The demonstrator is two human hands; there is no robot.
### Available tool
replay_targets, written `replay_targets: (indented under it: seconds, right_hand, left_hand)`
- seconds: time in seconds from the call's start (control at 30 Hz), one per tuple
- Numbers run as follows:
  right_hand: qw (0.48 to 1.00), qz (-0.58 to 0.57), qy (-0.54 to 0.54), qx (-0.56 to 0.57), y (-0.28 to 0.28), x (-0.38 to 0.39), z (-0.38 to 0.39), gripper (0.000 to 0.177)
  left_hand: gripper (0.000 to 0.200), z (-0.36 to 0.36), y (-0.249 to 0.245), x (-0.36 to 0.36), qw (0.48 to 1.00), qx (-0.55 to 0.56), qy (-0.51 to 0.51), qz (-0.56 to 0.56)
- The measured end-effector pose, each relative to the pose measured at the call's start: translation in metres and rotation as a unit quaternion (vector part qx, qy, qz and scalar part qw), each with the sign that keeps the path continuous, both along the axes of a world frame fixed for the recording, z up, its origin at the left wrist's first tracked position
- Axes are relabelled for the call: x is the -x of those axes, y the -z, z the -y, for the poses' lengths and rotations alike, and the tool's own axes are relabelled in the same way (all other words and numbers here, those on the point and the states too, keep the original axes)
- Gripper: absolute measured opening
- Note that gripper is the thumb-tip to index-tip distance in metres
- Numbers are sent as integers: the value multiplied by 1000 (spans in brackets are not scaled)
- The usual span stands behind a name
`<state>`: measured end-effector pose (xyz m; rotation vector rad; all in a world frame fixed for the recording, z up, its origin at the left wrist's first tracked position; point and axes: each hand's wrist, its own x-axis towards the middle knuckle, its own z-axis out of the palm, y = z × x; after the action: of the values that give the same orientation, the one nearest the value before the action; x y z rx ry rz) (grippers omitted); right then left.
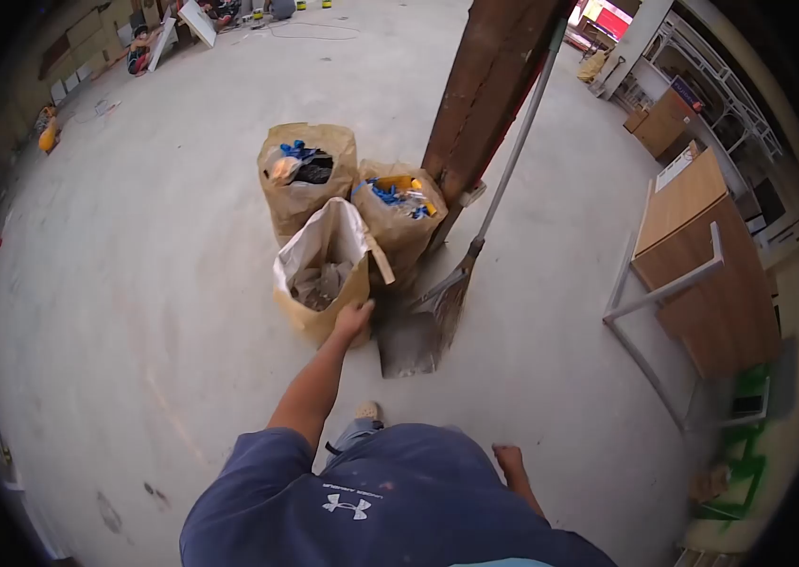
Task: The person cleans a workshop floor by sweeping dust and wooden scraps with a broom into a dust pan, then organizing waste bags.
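Observation:
My left hand (353, 319) reaches forward and is closed on the side of the nearest brown paper bag (324, 260). That bag stands with its top wide, showing a white lining and grey-brown rubbish at the bottom. Behind it is a second paper bag (310, 208), holding blue and black waste. A third paper bag (399, 231), with yellow and blue scraps inside, touches it on the right. Low beside my body, my right hand (509, 458) hangs with its fingers curled in, and nothing shows in it.
A dustpan (409, 345) and a long-handled broom (513, 151) lean by the brown pillar (480, 94). To the right stand a metal frame (669, 283) and a wooden cabinet (702, 255). Other people (141, 49) are far off at the upper left, near white panels (197, 24).

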<state>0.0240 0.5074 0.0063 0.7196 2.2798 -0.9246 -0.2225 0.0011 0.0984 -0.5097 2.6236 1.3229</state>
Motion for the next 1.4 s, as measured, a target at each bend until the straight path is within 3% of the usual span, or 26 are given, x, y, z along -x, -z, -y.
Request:
replay_targets:
  seconds: [0.07, 0.1, 0.13, 0.17, 0.23, 0.3, 0.33, 0.4, 0.43, 0.5, 0.53, 0.57, 0.63, 0.67, 0.7, 0.77, 0.8, 0.93, 1.03, 1.1, 1.2, 1.27, 1.4]
  right_hand:
    - [977, -111, -168, -66, -30, 56, -47, 41]
    - [977, -103, -167, -84, -79, 108, -27, 41]
    - [974, -152, -144, -89, -99, 153, -15, 40]
    - [950, -223, -203, -85, -106, 207, -4, 39]
    - [904, -288, -308, -67, -148, 316, 35, 43]
    - [829, -360, -417, -97, -161, 421, 70, 45]
    - [812, -368, -443, -97, -185, 467, 97, 42]
    - [723, -455, -513, -86, -187, 555, 131, 33]
    - [697, -436, -559, -110, -191, 595, 148, 29]
    - [615, -422, -631, -213, -170, 667, 164, 22]
    - [607, -335, -665, -278, -154, 696, 167, 23]
    - [587, -246, -691, -343, -140, 716, 166, 25]
    - [504, -197, -724, -427, -131, 730, 147, 26]
    - [486, -145, -736, -449, -138, 733, 143, 31]
    - [464, -95, -746, -469, -143, 731, 141, 37]
    - [452, -5, -761, -466, -137, 726, 133, 42]
    - [448, 15, -772, -451, -131, 726, 122, 43]
    - [433, 72, -797, -416, -106, 701, 75, 43]
    - [437, 71, -809, -387, -116, 676, 40, 37]
    - [485, 146, -776, -375, -134, 664, 32, 36]
    - [484, 104, -793, -355, -177, 632, 23, 36]
    - [547, 105, -755, -346, -220, 602, 18, 40]
    - [575, 58, -752, -317, -265, 536, 6, 42]
  left_hand:
    - [57, -63, -17, 50, 996, -58, -13, -70]
    - [59, -77, -42, 71, 996, -89, -5, -19]
    - [57, -94, -38, 88, 988, -147, -16, -48]
    - [56, -106, -31, 107, 976, -198, -34, -82]
    - [56, -123, -10, 134, 978, -185, -5, -101]
    - [59, -147, -1, 145, 965, -239, -46, -96]
    - [63, -156, 19, 154, 964, -235, -65, -111]
    - [64, -181, 42, 169, 952, -263, -138, -80]
    - [65, -195, 35, 177, 949, -260, -162, -78]
    - [65, -219, 19, 195, 952, -252, -167, 42]
    - [58, -230, 16, 202, 976, -162, -117, 83]
    - [58, -236, 27, 206, 974, -162, -130, 95]
    - [44, -244, 62, 212, 956, -97, 112, 254]
    - [35, -248, 93, 215, 922, 39, 283, 262]
    - [35, -258, 105, 206, 924, 26, 273, 268]
    - [36, -268, 123, 183, 899, 4, 147, 413]
    - [44, -279, 85, 167, 902, 40, 15, 430]
    - [47, -296, 91, 65, 895, 88, -94, 427]
    - [45, -298, 71, 9, 865, 123, -120, 471]
    - [42, -288, 58, -29, 870, 130, -142, 455]
    - [36, -267, 38, -88, 889, 137, -169, 402]
    - [33, -262, 30, -132, 905, 126, -183, 364]
    - [26, -224, 23, -259, 901, 110, -241, 343]
